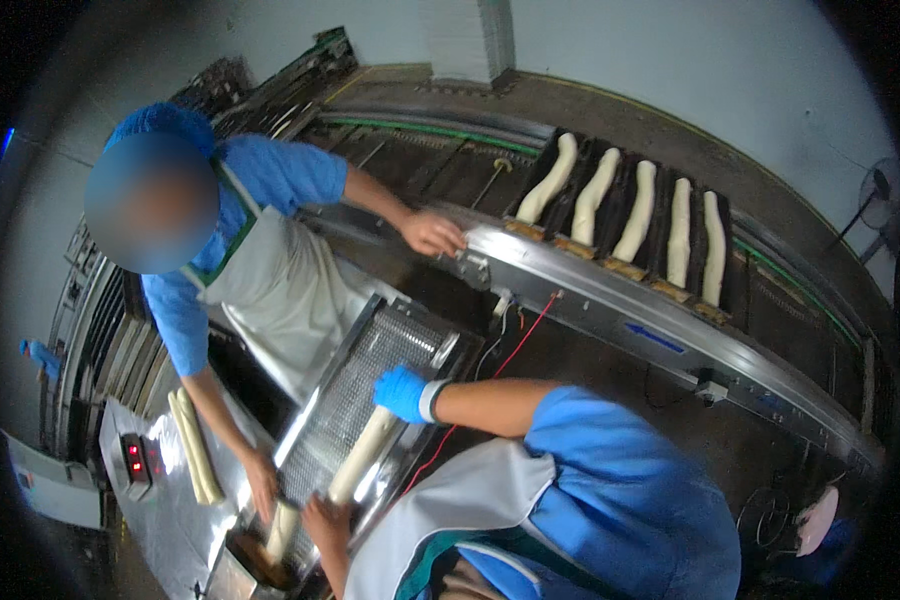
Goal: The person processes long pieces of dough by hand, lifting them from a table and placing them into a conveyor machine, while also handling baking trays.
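Note:
My right hand (401, 394), in a blue glove with a white band at the wrist, grips the upper end of a long, pale dough roll (364, 454). My bare left hand (328, 523) closes around its lower part. Beneath the roll lies a metal mesh conveyor belt (337, 390) between steel side rails. Past my left hand, another stretch of dough (281, 534) reaches over an open metal pan (232, 571); whether it joins the roll I cannot tell. A co-worker's hand (261, 480) is beside that stretch. The co-worker's other hand (433, 232) rests on a steel conveyor rail.
Two dough strips (195, 450) lie side by side on a steel table (169, 517) with a red-digit display (135, 461). Several dough-filled dark pans (622, 210) stand on a long conveyor (607, 274). A red cable (525, 334) hangs between the machines. A fan (876, 187) stands right.

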The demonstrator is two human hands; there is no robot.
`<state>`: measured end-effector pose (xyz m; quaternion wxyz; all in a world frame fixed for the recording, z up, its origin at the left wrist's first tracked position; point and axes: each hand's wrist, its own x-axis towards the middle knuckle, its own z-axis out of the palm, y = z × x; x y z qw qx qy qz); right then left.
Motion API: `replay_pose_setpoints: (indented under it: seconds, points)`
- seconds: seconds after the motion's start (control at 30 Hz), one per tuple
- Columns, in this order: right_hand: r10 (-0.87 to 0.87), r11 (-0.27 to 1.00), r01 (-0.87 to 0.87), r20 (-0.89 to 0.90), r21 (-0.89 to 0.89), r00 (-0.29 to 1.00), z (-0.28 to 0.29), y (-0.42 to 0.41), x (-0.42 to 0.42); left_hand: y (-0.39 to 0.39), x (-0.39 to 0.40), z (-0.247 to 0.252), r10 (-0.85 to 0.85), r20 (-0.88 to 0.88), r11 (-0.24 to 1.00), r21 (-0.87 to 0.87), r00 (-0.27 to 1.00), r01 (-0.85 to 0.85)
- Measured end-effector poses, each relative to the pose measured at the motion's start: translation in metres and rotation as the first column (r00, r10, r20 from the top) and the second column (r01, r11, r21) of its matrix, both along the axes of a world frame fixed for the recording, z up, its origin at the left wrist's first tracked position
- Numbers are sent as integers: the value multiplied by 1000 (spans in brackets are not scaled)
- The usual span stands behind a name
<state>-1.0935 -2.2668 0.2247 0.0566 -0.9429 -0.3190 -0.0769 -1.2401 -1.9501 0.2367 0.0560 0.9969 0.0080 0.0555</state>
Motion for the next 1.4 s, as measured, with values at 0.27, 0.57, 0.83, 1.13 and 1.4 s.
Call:
replay_pose_setpoints:
  seconds: [0.27,0.57,0.83,1.13,1.4]
  points:
    - [-159,982,161,33,-98,987,-15,-29,8,-26,23,-33,-236,92,972,26,967,235]
    - [-118,993,119,134,5,984,-8,-50,-29,-46,-34,-36,-118,254,969,-184,960,167]
    - [2,1000,1,144,-19,990,77,-49,-96,-57,-98,40,230,185,952,-247,955,-181]
    - [270,955,-269,8,122,963,74,12,-134,-18,-174,44,562,249,800,-403,789,-443]
    - [292,948,-287,-19,137,956,55,7,-145,-7,-189,37,482,336,868,-311,809,-388]
